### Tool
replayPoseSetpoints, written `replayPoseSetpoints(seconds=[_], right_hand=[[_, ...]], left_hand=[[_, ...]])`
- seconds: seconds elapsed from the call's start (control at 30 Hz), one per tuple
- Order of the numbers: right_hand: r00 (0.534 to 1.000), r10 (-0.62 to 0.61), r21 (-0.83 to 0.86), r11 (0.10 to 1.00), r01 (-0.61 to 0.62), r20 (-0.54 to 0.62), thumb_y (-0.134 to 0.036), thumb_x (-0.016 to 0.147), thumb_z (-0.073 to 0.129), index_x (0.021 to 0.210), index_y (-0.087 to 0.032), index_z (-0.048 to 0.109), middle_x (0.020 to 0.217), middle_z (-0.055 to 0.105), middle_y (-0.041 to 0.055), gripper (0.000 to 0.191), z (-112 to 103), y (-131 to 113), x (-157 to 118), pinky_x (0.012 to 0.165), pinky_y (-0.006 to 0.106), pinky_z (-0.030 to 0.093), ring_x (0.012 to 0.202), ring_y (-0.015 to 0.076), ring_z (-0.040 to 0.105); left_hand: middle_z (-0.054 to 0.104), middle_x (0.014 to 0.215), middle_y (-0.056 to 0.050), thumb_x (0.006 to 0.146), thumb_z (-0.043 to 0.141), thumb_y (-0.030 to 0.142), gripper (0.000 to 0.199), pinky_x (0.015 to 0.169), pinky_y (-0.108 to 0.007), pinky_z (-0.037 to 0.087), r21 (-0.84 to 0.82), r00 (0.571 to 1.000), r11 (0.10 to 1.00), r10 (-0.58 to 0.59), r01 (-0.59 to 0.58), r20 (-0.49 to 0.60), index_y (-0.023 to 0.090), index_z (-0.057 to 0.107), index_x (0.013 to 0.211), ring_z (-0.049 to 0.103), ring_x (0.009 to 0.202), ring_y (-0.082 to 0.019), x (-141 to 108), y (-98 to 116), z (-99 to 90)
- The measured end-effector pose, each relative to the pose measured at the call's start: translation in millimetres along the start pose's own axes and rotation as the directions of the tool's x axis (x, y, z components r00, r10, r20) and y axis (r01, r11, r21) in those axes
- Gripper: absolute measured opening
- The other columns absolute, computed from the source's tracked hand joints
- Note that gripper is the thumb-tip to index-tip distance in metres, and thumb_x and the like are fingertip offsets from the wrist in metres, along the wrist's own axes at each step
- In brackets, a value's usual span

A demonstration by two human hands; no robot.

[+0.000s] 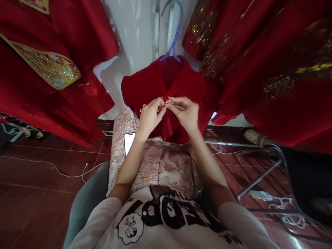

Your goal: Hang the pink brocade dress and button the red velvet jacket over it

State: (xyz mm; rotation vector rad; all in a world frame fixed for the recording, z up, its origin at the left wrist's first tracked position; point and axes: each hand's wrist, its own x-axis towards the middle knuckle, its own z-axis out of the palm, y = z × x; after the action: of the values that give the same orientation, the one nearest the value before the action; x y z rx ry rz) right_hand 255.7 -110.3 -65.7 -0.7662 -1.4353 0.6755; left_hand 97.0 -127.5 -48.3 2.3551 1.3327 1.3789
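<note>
Collared red jacket (140,83), hung on the purple hanger (178,29): likely soft, light, easily creased. Beaded ornament (168,102), below the hanger at the front opening: probably small, hard, slippery; best gripped by its rim. Right hand (187,112): thumb and forefinger pinched around the ornament. Left hand (150,114): curled, fingertips pinching the jacket's front edge beside it.

"Where does your view look from?"
"From my own head, forward and steeply down, so my shirt (155,224) spans the bottom."
"How near is it?"
"Near: my left hand (149,116) and right hand (188,112) show whole, around the middle, with the near edge of the pink brocade (147,162) below them."
"How wide?"
"Wide enough for floor tiles (33,204) at both sides and red clothes (80,31) in both upper corners."
</note>
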Motion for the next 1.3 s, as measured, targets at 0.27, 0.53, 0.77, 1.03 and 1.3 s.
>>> replayPoseSetpoints(seconds=[0.27,0.53,0.77,1.03,1.3], right_hand=[[0.999,-0.021,0.013,1.0,0.021,0.044,-0.046,0.08,0.083,0.107,-0.025,0.08,0.104,0.075,0.0024,0.034,0.2,-1.7,2.1,0.097,0.038,0.064,0.095,0.0177,0.076],[0.995,-0.018,-0.042,0.999,0.022,0.097,-0.042,0.082,0.081,0.109,-0.023,0.079,0.109,0.075,0.0045,0.033,-4.5,-6.4,4.2,0.1,0.041,0.063,0.097,0.0187,0.075],[0.987,0.019,-0.068,0.998,-0.008,0.156,-0.039,0.079,0.083,0.104,-0.019,0.079,0.104,0.078,0.0053,0.032,-10.4,-11.6,11.3,0.098,0.042,0.064,0.095,0.0201,0.076],[0.965,0.054,-0.098,0.995,-0.03,0.256,-0.046,0.077,0.083,0.101,-0.019,0.076,0.102,0.076,0.0057,0.037,-15.0,-12.6,26.2,0.098,0.044,0.062,0.096,0.0215,0.074],[0.952,0.126,-0.146,0.985,-0.088,0.28,-0.05,0.074,0.081,0.118,-0.026,0.046,0.116,0.063,0.0063,0.061,-17.5,-7.0,10.1,0.085,0.038,0.061,0.097,0.0194,0.067]], left_hand=[[0.075,0.1,-0.008,0.101,0.052,0.02,0.013,0.074,-0.03,0.053,0.334,0.992,0.941,-0.092,0.058,0.086,0.016,0.065,0.101,0.073,0.087,-0.021,4.2,17.1,-7.8],[0.075,0.092,-0.004,0.097,0.054,0.017,0.015,0.072,-0.029,0.051,0.324,0.993,0.946,-0.035,-0.002,0.111,0.019,0.069,0.094,0.071,0.081,-0.018,8.0,10.2,-9.9],[0.073,0.086,-0.003,0.097,0.053,0.019,0.019,0.066,-0.028,0.046,0.314,0.98,0.938,0.095,-0.147,0.175,0.02,0.07,0.09,0.068,0.075,-0.017,14.8,-0.2,-15.9],[0.07,0.084,-0.004,0.096,0.054,0.015,0.017,0.068,-0.029,0.048,0.257,0.964,0.944,0.152,-0.207,0.218,0.019,0.067,0.086,0.069,0.08,-0.019,23.4,-4.8,-18.4],[0.071,0.103,-0.003,0.092,0.058,0.011,0.013,0.069,-0.019,0.057,-0.398,0.989,0.906,-0.148,0.141,0.013,0.02,0.056,0.101,0.071,0.085,-0.01,8.4,-19.6,14.4]])
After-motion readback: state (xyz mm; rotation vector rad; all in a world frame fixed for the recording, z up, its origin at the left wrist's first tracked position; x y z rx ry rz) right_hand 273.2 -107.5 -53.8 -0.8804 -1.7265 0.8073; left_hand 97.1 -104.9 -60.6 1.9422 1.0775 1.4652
